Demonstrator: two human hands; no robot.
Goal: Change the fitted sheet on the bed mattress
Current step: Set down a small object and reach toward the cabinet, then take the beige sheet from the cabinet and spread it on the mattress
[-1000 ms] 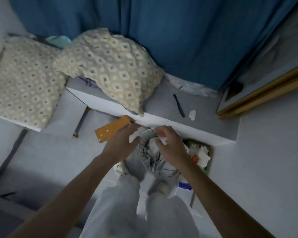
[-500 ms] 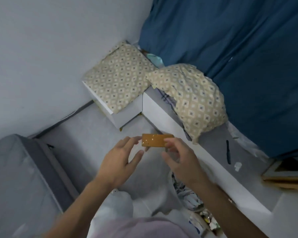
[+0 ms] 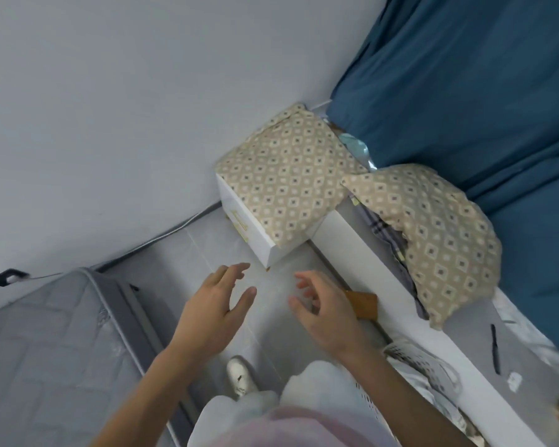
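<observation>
While I look down through the head camera, my left hand [image 3: 214,312] hangs above the pale tiled floor [image 3: 204,246] with its fingers straight and spread, grasping nothing. My right hand [image 3: 328,312] hangs just beside it, fingers loosely bent and apart, also grasping nothing. A small orange-brown card [image 3: 363,305] shows just behind the right hand, by the base of the white ledge [image 3: 381,272]; I cannot tell whether the hand touches it.

At lower left stands the bare grey quilted mattress [image 3: 50,359], its piped edge running toward the wall [image 3: 126,108], with no fitted sheet on the part that shows. A cable [image 3: 171,232] runs along the foot of the wall to a dark socket [image 3: 5,277].

Beyond the hands, a white bedside cabinet [image 3: 255,235] with gold-coloured handles carries a beige diamond-patterned pillow [image 3: 284,179]. A second pillow of the same pattern [image 3: 439,233] lies on the ledge to the right, partly over some checked fabric [image 3: 383,229]. Blue cloth [image 3: 465,91] hangs behind both pillows and fills the upper right.

Farther along the ledge lie a thin dark pen-like object [image 3: 494,348] and a small white scrap [image 3: 513,380]. Below the ledge, near my right forearm, sits a white perforated basket [image 3: 423,359] holding pale material. One light shoe [image 3: 239,375] and pale trouser legs show at the bottom edge.
</observation>
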